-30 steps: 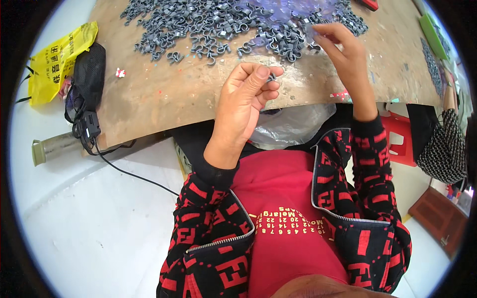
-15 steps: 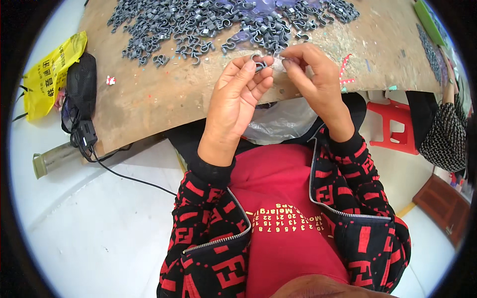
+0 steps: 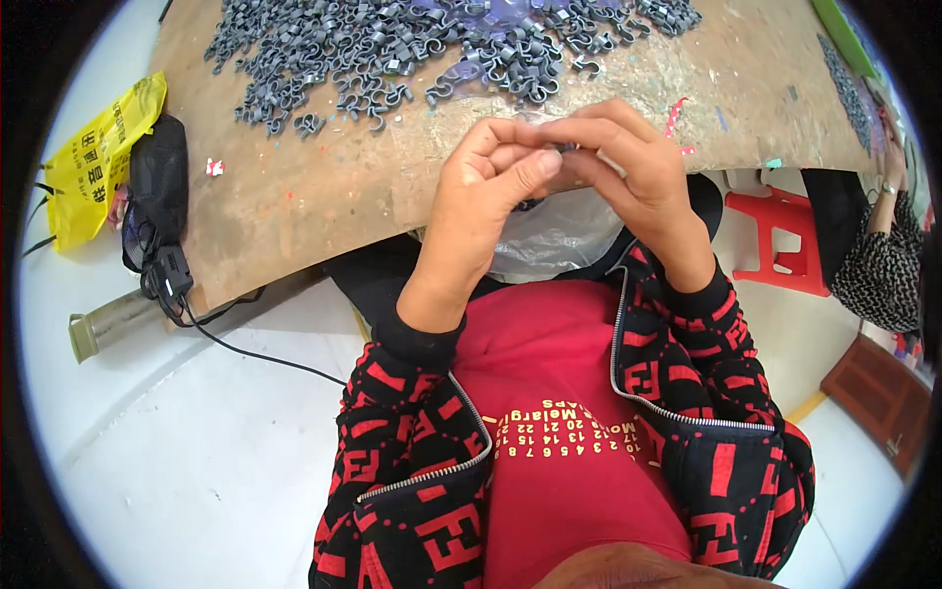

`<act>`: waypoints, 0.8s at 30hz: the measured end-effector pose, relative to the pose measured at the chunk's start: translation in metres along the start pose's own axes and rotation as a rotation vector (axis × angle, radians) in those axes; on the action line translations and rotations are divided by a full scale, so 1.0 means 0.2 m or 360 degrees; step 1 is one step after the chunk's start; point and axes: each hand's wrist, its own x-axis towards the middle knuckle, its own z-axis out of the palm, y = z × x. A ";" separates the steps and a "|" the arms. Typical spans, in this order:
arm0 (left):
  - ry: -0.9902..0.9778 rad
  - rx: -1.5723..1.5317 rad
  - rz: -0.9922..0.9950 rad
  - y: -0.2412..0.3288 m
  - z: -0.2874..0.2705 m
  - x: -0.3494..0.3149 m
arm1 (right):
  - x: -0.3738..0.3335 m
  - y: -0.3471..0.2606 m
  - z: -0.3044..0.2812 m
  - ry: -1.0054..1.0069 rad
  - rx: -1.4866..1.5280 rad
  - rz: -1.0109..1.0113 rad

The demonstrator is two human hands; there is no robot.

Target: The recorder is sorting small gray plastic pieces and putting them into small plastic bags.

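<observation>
Above the table's near edge, the fingertips of my two hands meet. My left hand (image 3: 486, 191) is closed, thumb and forefinger pinching a small grey clip (image 3: 564, 147). My right hand (image 3: 643, 177) is also closed on this clip from the other side, its fingers bent over it. Only a dark sliver of the clip shows between the fingers; the rest is hidden. Beyond my hands, a wide heap of curved grey clips (image 3: 368, 59) covers the far part of the table. Under my hands hangs a clear plastic bag (image 3: 554, 236) in front of my lap.
The brown wooden table (image 3: 294, 206) bears scraps. A yellow bag (image 3: 103, 162) and a black pouch (image 3: 159, 182) hang at its left edge, above a bottle (image 3: 108, 324). At right are a red stool (image 3: 785, 240), another person's arm (image 3: 891, 172) and a green tray (image 3: 846, 37).
My hands have come together. The left has moved right, and the right hand's fingers now close over the clip, which showed plainly in the left hand before.
</observation>
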 end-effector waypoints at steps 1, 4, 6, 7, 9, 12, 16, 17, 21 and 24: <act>0.0004 -0.0003 0.0002 0.01 0.01 -0.01 | -0.01 0.02 -0.01 -0.0004 0.0001 -0.0002; -0.0152 0.0177 -0.0020 0.03 0.02 -0.02 | -0.07 0.08 -0.03 -0.0073 0.0094 0.0103; 0.0118 0.0819 0.0348 0.05 0.01 0.00 | -0.11 0.10 -0.04 0.0176 0.0698 0.0726; 0.0279 0.1141 0.0424 0.08 0.00 0.02 | -0.11 0.09 -0.08 0.0221 0.0806 0.0883; 0.0267 0.1484 0.0735 0.09 -0.03 0.05 | -0.13 0.15 -0.09 0.0196 0.0549 0.0754; 0.0160 0.1926 0.1200 0.05 -0.05 0.09 | -0.13 0.16 -0.10 0.0130 0.0091 0.0545; 0.0148 0.2179 0.1135 0.02 -0.04 0.08 | -0.13 0.11 -0.05 0.0113 0.0074 0.0647; 0.0163 0.2121 0.1090 0.01 -0.05 0.09 | -0.13 0.11 -0.05 0.0111 0.0097 0.0653; 0.0210 0.2071 0.1060 -0.01 -0.06 0.12 | -0.09 0.08 -0.03 0.0097 0.0113 0.0606; 0.0284 0.1998 0.0994 -0.01 -0.06 0.12 | -0.06 0.07 -0.03 0.0097 0.0180 0.0503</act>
